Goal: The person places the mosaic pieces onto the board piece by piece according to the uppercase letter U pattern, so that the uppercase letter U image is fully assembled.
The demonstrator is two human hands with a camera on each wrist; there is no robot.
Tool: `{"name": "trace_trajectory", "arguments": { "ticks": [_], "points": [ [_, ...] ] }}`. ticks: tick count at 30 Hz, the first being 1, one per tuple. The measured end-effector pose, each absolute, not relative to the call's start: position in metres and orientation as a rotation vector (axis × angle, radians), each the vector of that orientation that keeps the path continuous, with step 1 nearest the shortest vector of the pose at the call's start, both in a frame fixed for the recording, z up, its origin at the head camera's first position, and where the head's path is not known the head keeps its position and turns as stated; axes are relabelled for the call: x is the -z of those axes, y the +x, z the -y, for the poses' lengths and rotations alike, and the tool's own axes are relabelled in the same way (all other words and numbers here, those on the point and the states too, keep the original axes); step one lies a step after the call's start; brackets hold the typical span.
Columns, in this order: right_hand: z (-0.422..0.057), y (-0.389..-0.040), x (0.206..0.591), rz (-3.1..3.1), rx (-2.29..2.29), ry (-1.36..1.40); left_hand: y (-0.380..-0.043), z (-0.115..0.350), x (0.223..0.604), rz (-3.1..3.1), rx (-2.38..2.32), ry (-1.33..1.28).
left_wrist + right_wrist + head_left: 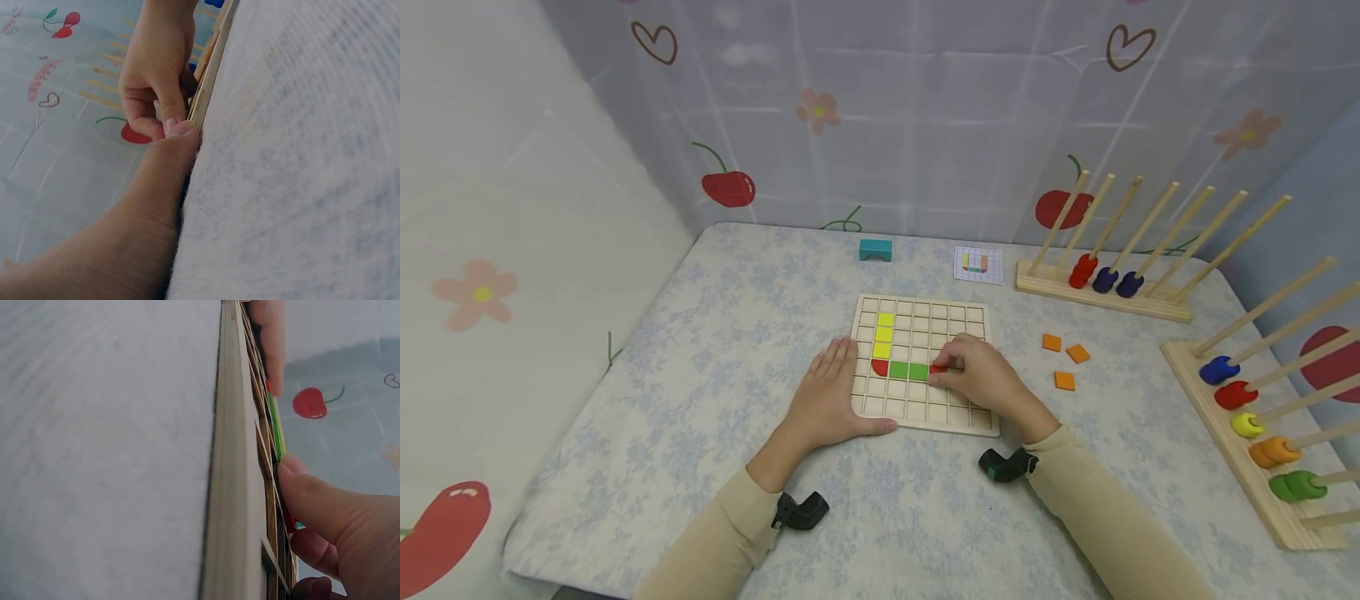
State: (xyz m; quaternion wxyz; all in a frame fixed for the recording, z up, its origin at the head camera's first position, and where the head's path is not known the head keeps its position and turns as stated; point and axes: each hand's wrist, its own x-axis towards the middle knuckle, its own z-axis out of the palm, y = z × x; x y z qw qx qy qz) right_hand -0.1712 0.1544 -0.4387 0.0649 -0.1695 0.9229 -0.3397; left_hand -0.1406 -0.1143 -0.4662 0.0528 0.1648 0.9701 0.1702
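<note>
A wooden grid board (925, 429) lies flat on the table. My left hand (829, 392) rests against its left side, fingers straight along the edge and thumb stretched along the near corner. Over the board's right part, my right hand (981, 375) pinches a small red tile (937, 369) between thumb and fingers, at the right end of two green tiles (907, 371). The fingers partly hide that red tile. At the green row's left end sits another red tile (879, 367) with a rounded corner, and a column of yellow tiles (883, 334) rises above it.
Three loose orange tiles (1064, 381) lie right of the board. Behind it are a pattern card (978, 265) and a teal block (876, 250). Two wooden peg racks with coloured beads, one at the back right (1105, 302) and one at the right (1225, 454), have tall upright pegs.
</note>
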Motion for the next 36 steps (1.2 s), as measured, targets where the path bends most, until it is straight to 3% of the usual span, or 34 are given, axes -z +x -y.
{"name": "trace_trajectory", "arguments": {
  "ticks": [12,36],
  "points": [
    [-0.172,-0.162,0.433,-2.768,1.04,-0.563,-0.139,0.113,0.467,-2.946,-0.521,0.491],
    [-0.296,-0.14,0.423,-2.951,0.898,-0.216,-0.14,0.114,0.468,-2.956,-0.532,0.503]
  ]
}}
